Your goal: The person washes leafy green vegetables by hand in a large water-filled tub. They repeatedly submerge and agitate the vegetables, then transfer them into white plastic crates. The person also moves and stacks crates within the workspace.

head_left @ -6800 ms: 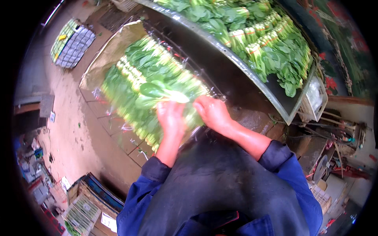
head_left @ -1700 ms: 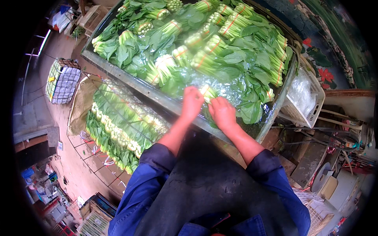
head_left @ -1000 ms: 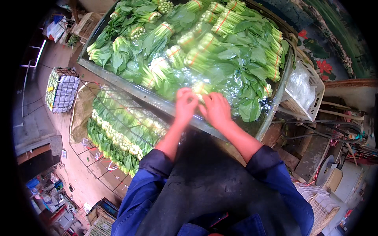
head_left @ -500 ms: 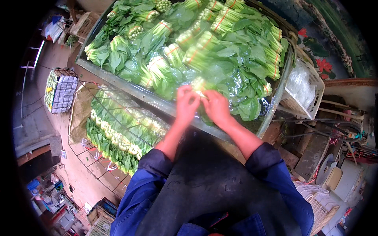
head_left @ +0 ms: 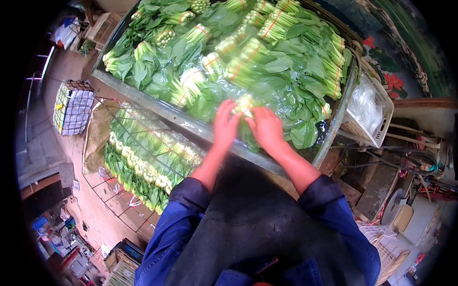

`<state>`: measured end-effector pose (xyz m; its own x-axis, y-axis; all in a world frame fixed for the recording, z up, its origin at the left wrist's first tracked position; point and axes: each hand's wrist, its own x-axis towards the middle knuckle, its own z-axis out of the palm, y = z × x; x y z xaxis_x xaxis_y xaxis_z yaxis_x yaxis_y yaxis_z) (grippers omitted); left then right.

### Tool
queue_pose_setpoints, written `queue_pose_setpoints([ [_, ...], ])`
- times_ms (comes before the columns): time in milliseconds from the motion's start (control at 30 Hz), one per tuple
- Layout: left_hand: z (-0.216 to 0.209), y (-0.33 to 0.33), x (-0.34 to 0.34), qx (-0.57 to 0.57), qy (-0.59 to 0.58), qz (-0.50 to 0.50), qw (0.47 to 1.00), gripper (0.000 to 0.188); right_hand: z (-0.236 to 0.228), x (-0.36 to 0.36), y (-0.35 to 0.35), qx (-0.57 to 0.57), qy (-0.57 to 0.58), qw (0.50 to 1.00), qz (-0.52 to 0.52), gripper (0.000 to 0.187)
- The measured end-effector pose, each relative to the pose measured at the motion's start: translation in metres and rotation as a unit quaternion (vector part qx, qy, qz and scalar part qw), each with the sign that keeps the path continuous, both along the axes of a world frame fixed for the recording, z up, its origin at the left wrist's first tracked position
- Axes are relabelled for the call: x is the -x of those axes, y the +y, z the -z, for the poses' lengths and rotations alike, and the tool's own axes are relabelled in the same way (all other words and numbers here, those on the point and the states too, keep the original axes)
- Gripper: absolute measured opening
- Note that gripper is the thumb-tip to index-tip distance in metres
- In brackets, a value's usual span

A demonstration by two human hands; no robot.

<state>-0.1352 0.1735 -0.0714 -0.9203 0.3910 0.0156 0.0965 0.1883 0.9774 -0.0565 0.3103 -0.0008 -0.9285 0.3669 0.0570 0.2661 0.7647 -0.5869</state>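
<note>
A water-filled tub [head_left: 148, 98] holds many bunches of leafy greens [head_left: 272, 28], their pale stems tied with thin orange-red bands. At its near side my left hand [head_left: 226, 123] and my right hand [head_left: 265, 127] close in on one bunch of greens [head_left: 245, 103] from either side. Its pale stem ends face up toward me. My left fingertips pinch its left edge, and my right fingers and thumb press on its right edge. Water and motion blur its leaves, so its lower part is hidden.
Left of the tub, a wire-framed load of bundled greens [head_left: 143, 164] sits low on the tiled floor. A wire basket [head_left: 74, 108] stands beyond it. At right are a white plastic crate [head_left: 369, 109] with clear plastic bags and some hoses [head_left: 405, 155].
My hands have moved slightly apart around the bunch, and more of its stem ends shows between them. The water around it ripples more.
</note>
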Motion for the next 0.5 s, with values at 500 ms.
queue_pose_setpoints([
  [500, -0.004, -0.008, 0.003, -0.096, -0.109, 0.071, 0.987, 0.065, -0.017, 0.015, 0.048, 0.093, -0.046, 0.986, -0.128, 0.086],
])
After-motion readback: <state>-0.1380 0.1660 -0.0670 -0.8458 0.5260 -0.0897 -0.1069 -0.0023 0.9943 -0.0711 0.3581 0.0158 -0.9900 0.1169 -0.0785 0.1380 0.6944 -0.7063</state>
